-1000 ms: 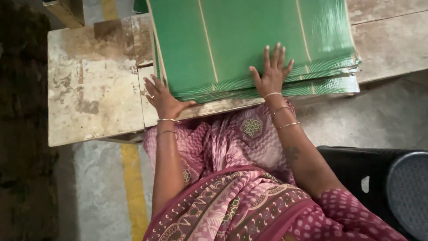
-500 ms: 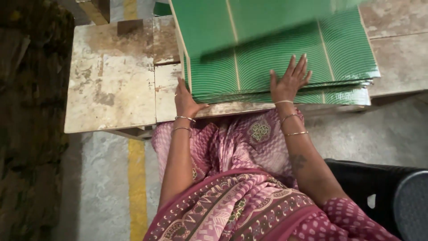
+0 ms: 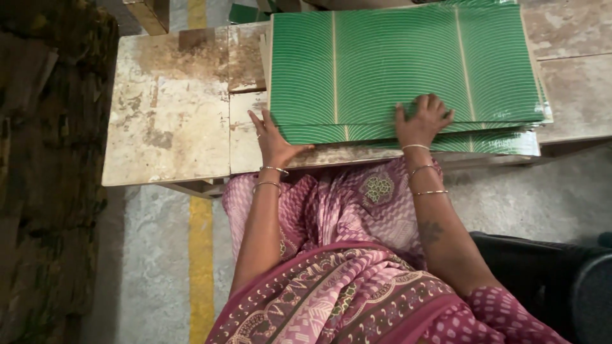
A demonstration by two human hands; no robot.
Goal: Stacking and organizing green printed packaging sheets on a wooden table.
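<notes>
A stack of large green sheets with thin pale lines lies on a worn, stained wooden table. My left hand rests flat on the table, fingers apart, touching the stack's near left corner. My right hand lies on the top sheets at the near edge, with fingers curled over the edge. Both wrists carry thin bangles. The lower sheets stick out a little toward me and to the right under the top ones.
A dark rough bale or wall stands at the left. A yellow painted line runs along the grey concrete floor under the table's near edge. A black seat or bin sits at the lower right. My lap is covered by pink patterned cloth.
The top green sheet, raised and curved half a second ago, now lies flat on the stack. My right hand's fingers went from spread to curled at the edge. The view shifted.
</notes>
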